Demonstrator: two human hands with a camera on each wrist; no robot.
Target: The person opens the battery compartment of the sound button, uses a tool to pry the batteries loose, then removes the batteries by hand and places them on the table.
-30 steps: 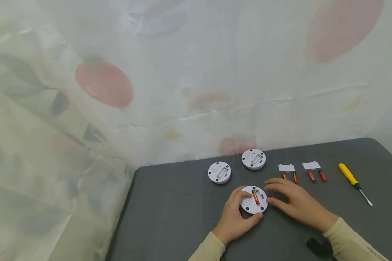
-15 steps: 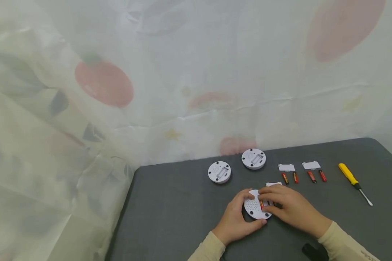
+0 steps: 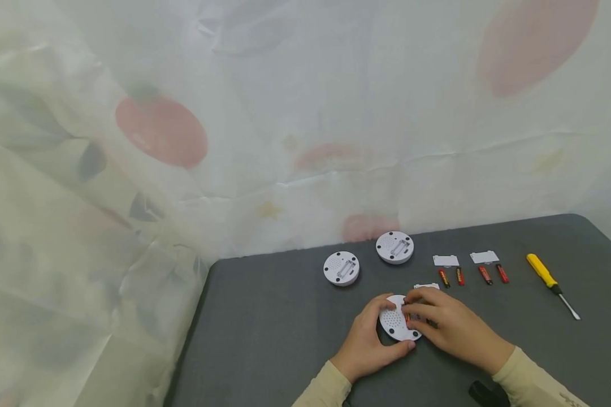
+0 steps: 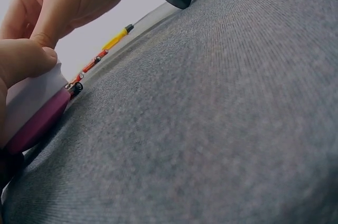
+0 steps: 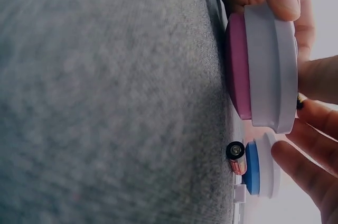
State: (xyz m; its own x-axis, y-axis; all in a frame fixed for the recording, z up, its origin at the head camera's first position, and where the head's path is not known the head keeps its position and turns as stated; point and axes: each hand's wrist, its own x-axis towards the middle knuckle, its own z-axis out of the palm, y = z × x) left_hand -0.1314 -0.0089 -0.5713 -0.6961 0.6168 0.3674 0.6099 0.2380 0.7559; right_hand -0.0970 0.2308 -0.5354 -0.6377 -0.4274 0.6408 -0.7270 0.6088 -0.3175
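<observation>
My left hand (image 3: pixel 358 345) grips a round white device (image 3: pixel 393 323) by its edge, thumb at the near side and fingers at the far side. Its underside, with speaker holes and small dark feet, faces up; the side views show a pink part (image 5: pixel 240 65) underneath. Over its battery slot, my right hand (image 3: pixel 455 322) pinches a small red battery (image 3: pixel 407 318) between thumb and fingers. Those fingers hide most of the slot. In the right wrist view, the battery's dark end (image 5: pixel 300 101) peeks out between thumb and fingertip. Another battery (image 5: pixel 236 158) lies on the table beside the device.
Two similar devices, one at left (image 3: pixel 341 268) and one at back (image 3: pixel 394 247), stand with slots uncovered. White covers (image 3: pixel 446 260) and several batteries (image 3: pixel 460 276) lie to the right. Farther right is a yellow screwdriver (image 3: pixel 543 271). A patterned curtain (image 3: pixel 285 203) borders the grey table (image 3: pixel 264 339).
The device has shifted slightly right and nearer. My right hand has moved left from beside it onto the battery at its slot, uncovering a white cover and two batteries behind.
</observation>
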